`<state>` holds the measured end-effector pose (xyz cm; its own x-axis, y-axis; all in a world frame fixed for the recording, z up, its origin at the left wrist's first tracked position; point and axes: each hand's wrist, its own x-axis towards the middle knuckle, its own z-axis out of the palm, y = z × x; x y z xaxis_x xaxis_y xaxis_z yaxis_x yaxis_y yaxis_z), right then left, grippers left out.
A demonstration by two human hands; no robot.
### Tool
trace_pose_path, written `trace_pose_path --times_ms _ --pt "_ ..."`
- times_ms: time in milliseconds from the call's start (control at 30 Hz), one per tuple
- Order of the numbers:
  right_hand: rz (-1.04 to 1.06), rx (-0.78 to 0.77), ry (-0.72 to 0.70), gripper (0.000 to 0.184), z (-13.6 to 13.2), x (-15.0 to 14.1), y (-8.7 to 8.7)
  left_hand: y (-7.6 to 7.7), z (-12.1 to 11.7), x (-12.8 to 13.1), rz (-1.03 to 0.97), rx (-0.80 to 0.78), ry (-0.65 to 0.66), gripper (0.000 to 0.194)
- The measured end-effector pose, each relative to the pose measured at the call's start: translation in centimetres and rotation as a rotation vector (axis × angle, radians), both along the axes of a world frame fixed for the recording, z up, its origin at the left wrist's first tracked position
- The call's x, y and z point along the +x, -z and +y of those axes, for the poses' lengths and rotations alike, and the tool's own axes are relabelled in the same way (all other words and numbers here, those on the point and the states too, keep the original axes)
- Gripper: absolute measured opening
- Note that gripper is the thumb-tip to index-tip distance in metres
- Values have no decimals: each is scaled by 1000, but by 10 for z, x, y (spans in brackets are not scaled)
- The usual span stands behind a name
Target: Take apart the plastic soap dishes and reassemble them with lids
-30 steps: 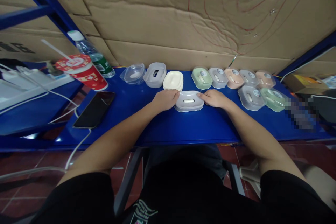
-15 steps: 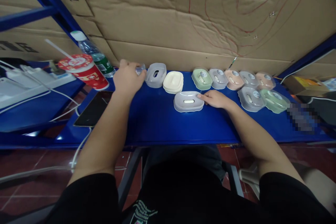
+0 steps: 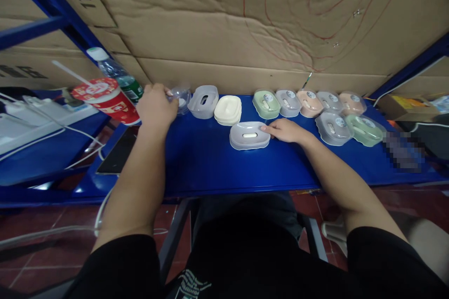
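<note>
A grey oval soap dish (image 3: 242, 142) with a white insert in its slot lies on the blue table near the middle. My right hand (image 3: 286, 130) pinches its right rim between thumb and fingers. At the back left, my left hand (image 3: 157, 105) is closed at the left side of a clear plastic lid (image 3: 183, 98), which looks slightly blurred; some of its fingers are hidden. Just right of the lid stands a deeper grey slotted tray (image 3: 203, 108). Beside that sits a cream-coloured stack of dishes (image 3: 228, 116).
Several lidded soap dishes in green (image 3: 266, 107), grey (image 3: 331, 133) and peach (image 3: 310, 105) line the right side. A red paper cup (image 3: 114, 105), a water bottle (image 3: 121, 77) and a dark flat panel (image 3: 119, 152) are at left. Cardboard (image 3: 196, 23) walls the back.
My left hand has shifted slightly left, and more of the clear lid shows beside it. My right hand stays on the grey soap dish. The whole view has shifted a little.
</note>
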<state>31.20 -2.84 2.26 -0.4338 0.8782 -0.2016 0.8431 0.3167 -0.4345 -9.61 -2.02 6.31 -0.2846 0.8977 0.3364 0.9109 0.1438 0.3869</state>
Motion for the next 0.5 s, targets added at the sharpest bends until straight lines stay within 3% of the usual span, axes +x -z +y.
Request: trace_pose_path --times_ms 167,300,367,500 --pt "23 82 23 87 -1 0 2 2 -1 6 -132 366 156 34" --pt "176 315 108 79 -5 -2 3 17 1 31 -356 619 318 35" --pt "303 462 117 80 -7 -3 2 25 -4 51 -506 585 455 35" --pt "369 703 -75 118 -10 -6 0 37 -20 91 -747 295 737 36"
